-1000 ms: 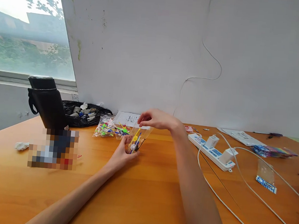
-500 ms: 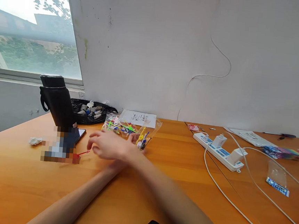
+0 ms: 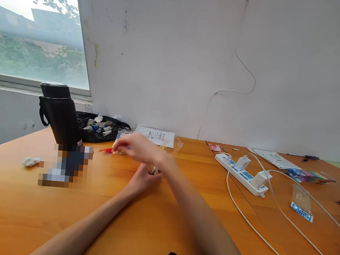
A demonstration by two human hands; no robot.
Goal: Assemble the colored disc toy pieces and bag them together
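Observation:
My right hand [image 3: 140,146] reaches across above my left, with its fingers bent down. At its fingertips is a small red plastic piece [image 3: 107,150], blurred by motion; it looks pinched there. Lower down, my left hand [image 3: 143,177] rests at the table, curled round a clear plastic bag [image 3: 178,146] with small coloured pieces [image 3: 153,169] in it. My right wrist covers much of this bag. Behind my right hand, another crinkled clear packet [image 3: 123,134] shows only in part.
A black flask [image 3: 59,114] stands at left, beside a blurred-out patch and crumpled tissue [image 3: 31,161]. Behind lie a black bag of rubbish [image 3: 97,139] and a printed sheet [image 3: 160,136]. At right are a power strip [image 3: 243,175], white cables and an empty clear packet [image 3: 302,198].
My right hand has risen and moved right, and the red piece has left its spot on the table at left. My left hand has come nearer with the bag. The view has shifted slightly.

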